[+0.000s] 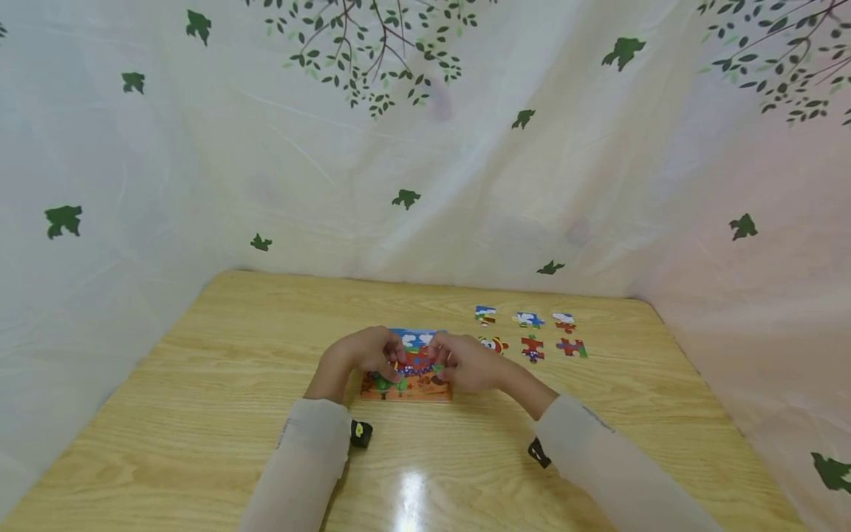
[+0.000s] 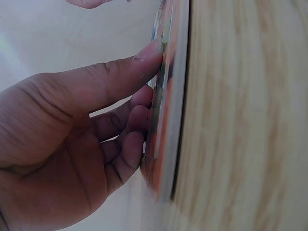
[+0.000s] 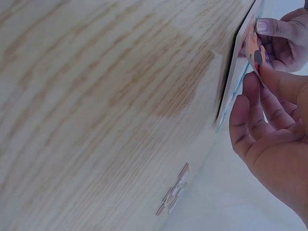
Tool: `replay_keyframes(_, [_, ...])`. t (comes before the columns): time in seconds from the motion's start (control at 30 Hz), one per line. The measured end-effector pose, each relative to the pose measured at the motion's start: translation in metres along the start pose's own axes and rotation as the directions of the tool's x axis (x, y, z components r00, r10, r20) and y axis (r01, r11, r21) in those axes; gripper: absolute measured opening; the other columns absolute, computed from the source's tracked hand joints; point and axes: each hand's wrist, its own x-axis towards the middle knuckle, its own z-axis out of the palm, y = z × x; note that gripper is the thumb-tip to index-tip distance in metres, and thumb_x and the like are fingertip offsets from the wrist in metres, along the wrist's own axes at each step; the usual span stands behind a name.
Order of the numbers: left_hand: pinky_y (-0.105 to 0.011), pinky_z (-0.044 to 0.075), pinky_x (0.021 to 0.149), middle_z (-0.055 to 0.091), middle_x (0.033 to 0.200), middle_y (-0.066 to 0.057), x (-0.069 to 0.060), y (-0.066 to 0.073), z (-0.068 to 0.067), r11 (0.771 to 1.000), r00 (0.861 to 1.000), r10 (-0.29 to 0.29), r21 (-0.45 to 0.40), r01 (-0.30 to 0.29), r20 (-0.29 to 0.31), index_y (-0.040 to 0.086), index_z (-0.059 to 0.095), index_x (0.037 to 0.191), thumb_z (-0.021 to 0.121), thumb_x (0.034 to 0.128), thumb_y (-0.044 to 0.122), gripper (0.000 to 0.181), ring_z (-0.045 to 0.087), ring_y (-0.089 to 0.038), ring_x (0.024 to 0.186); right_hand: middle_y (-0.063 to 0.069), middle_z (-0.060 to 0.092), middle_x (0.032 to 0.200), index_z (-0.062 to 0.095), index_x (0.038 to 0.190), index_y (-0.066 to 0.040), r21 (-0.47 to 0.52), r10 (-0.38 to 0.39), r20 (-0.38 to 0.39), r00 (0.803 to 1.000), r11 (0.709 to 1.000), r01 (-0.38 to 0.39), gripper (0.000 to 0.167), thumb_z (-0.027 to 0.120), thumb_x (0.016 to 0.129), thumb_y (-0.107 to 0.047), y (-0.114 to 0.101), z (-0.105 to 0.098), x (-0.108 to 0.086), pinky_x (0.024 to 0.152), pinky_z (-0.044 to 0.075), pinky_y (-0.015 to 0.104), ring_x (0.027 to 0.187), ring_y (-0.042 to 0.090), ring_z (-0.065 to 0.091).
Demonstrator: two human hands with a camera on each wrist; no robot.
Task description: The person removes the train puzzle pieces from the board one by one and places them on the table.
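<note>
A picture puzzle in a shallow board lies on the wooden table, showing blue sky, clouds and an orange ground. My left hand is over its left part. In the left wrist view, the left thumb and fingertips rest against the puzzle's face. From the right side my right hand reaches over the board. Its thumb and index finger pinch an orange puzzle piece, tilted up from the board, as the right wrist view shows. Whether the left fingers also touch that piece cannot be told.
Right of the board lie several loose puzzle pieces in two rows, among them a red one and a blue-and-white one. One piece with a face is close to the right hand. A pale leaf-printed curtain hangs behind the table.
</note>
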Motion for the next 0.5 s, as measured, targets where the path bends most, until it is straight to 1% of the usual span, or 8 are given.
replay_keyframes(0.13, [-0.030, 0.045, 0.068, 0.061, 0.088, -0.004, 0.000, -0.001, 0.001, 1.000, 1.000, 0.002, 0.002, -0.002, 0.003, 0.011, 0.072, 0.097, 0.087, 0.0815, 0.010, 0.022, 0.051, -0.016, 0.078, 0.003, 0.067, 0.108, 0.060, 0.116, -0.011, 0.027, 0.005, -0.016, 1.000, 1.000, -0.004, 0.020, 0.063, 0.100, -0.001, 0.000, -0.004, -0.006, 0.083, 0.055, 0.039, 0.097, 0.019, 0.066])
replay_keyframes(0.2, [-0.030, 0.045, 0.068, 0.061, 0.088, -0.004, 0.001, -0.002, 0.001, 1.000, 1.000, 0.001, 0.002, -0.002, 0.001, 0.011, 0.072, 0.097, 0.087, 0.0815, 0.011, 0.022, 0.051, -0.016, 0.078, 0.003, 0.067, 0.107, 0.062, 0.117, -0.011, 0.031, 0.001, -0.031, 1.000, 1.000, 0.000, 0.019, 0.063, 0.100, -0.001, 0.002, -0.006, -0.009, 0.082, 0.056, 0.039, 0.096, 0.019, 0.066])
replay_keyframes(0.33, [-0.030, 0.045, 0.068, 0.061, 0.087, -0.003, 0.001, -0.002, 0.002, 1.000, 1.000, -0.001, 0.011, 0.001, -0.001, 0.011, 0.071, 0.096, 0.087, 0.0816, 0.011, 0.022, 0.052, -0.016, 0.078, 0.002, 0.067, 0.107, 0.064, 0.117, -0.011, 0.030, -0.015, -0.067, 0.998, 0.999, 0.017, 0.019, 0.063, 0.100, -0.003, 0.008, -0.011, -0.015, 0.080, 0.055, 0.036, 0.092, 0.017, 0.066])
replay_keyframes(0.5, [-0.030, 0.045, 0.068, 0.060, 0.086, -0.001, 0.001, -0.001, 0.002, 1.000, 1.000, 0.002, 0.016, -0.002, -0.001, 0.011, 0.071, 0.097, 0.087, 0.0818, 0.012, 0.022, 0.052, -0.016, 0.078, 0.003, 0.066, 0.109, 0.064, 0.120, -0.010, 0.036, -0.006, -0.105, 0.994, 0.999, 0.010, 0.020, 0.063, 0.101, -0.004, 0.016, -0.019, -0.023, 0.080, 0.054, 0.036, 0.094, 0.017, 0.065])
